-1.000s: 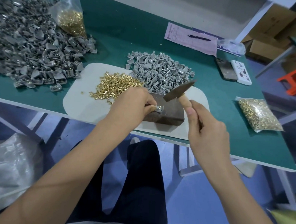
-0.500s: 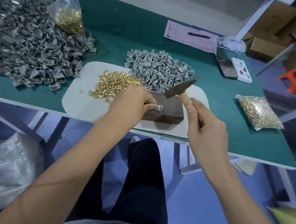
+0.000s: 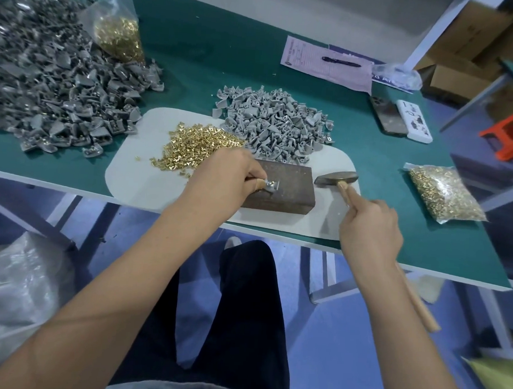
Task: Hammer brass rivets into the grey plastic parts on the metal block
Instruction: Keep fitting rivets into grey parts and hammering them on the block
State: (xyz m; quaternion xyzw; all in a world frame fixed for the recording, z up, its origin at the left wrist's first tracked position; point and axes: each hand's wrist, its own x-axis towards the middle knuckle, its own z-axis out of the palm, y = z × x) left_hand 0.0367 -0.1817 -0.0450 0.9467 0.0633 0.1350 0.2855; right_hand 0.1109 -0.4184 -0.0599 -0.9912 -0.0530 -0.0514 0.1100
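Head | rivet pile (image 3: 197,145) left of block (image 3: 282,186) | grey parts (image 3: 275,124) behind

Metal block (image 3: 282,186) sits on the mat (image 3: 137,182) at the table's (image 3: 215,58) near edge, loose rivets (image 3: 195,146) to its left, a parts pile (image 3: 277,121) behind it, hammer head (image 3: 336,178) just right; bagged rivets (image 3: 445,195) toward the right edge.

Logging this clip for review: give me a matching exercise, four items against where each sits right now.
Items:
1. hammer head
2. grey part
3. pen
4. loose brass rivets

Places:
A. on the pink sheet
B. on the metal block, pinched by the left hand
C. heaped on the white mat
D. right of the block, held by the right hand

Pairs: 1-D, 2-B, 3-A, 4-C
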